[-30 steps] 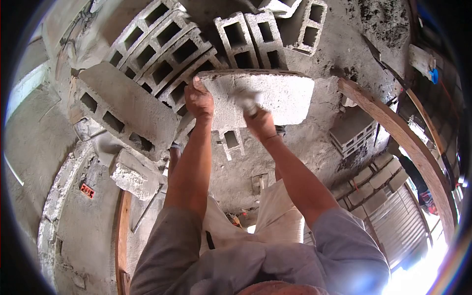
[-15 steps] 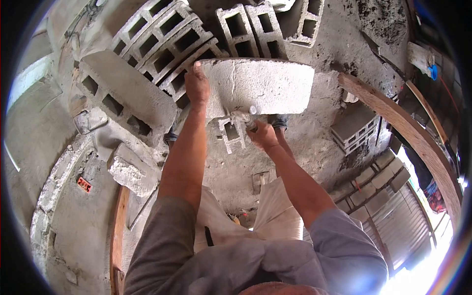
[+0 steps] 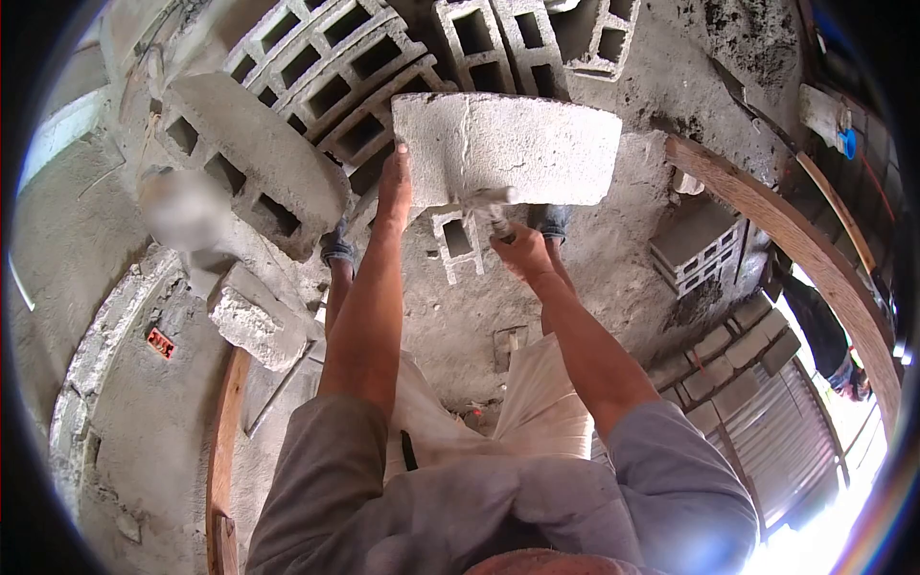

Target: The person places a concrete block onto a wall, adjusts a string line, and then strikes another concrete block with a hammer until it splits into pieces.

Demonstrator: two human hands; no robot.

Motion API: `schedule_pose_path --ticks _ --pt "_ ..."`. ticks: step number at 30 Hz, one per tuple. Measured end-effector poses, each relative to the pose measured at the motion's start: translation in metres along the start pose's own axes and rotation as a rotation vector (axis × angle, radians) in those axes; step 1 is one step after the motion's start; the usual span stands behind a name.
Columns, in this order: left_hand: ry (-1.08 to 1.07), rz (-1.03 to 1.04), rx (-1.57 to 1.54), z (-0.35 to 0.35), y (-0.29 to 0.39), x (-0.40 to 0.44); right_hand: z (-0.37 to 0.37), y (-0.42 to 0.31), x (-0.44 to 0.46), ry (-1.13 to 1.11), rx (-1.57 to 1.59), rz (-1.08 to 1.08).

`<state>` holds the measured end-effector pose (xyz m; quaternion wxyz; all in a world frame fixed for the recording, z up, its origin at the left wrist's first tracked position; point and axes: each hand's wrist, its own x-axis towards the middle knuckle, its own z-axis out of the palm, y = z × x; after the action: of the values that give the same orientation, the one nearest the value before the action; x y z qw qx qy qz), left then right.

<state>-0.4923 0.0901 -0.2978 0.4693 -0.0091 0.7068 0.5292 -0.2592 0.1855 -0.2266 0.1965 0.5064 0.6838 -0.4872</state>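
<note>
A pale concrete block [image 3: 546, 149] stands in front of me, its broad rough face toward me and a vertical line like a crack left of its middle. My left hand [image 3: 393, 192] grips its left edge, thumb on the near face. My right hand [image 3: 525, 255] is closed around the handle of a hammer [image 3: 495, 196]. The blurred hammer head is at the block's lower part, right of the line; whether it touches cannot be told. Below the block, a small hollow block piece [image 3: 458, 247] shows between my feet.
Several hollow blocks [image 3: 331, 57] lie close together beyond the block. One large hollow block [image 3: 259, 153] is at the left, with a broken chunk [image 3: 254, 321] nearer me. At the right are more blocks [image 3: 695, 249] and a long wooden board [image 3: 786, 220].
My left hand is now lower on the block's left edge, off its top corner. The hammer head has turned from facing up to lying sideways. The whole view has shifted slightly.
</note>
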Motion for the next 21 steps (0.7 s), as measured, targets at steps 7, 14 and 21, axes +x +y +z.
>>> schedule_pose_path --ticks 7,14,21 --pt "0.063 -0.218 0.108 -0.022 -0.007 0.018 -0.054 -0.039 -0.018 0.168 0.365 0.078" --pt "-0.024 -0.329 0.128 -0.023 0.041 -0.005 -0.109 -0.124 -0.062 0.146 0.546 -0.161" --pt "-0.025 -0.719 -0.064 -0.003 0.096 -0.003 -0.115 -0.115 -0.073 0.107 0.492 0.014"
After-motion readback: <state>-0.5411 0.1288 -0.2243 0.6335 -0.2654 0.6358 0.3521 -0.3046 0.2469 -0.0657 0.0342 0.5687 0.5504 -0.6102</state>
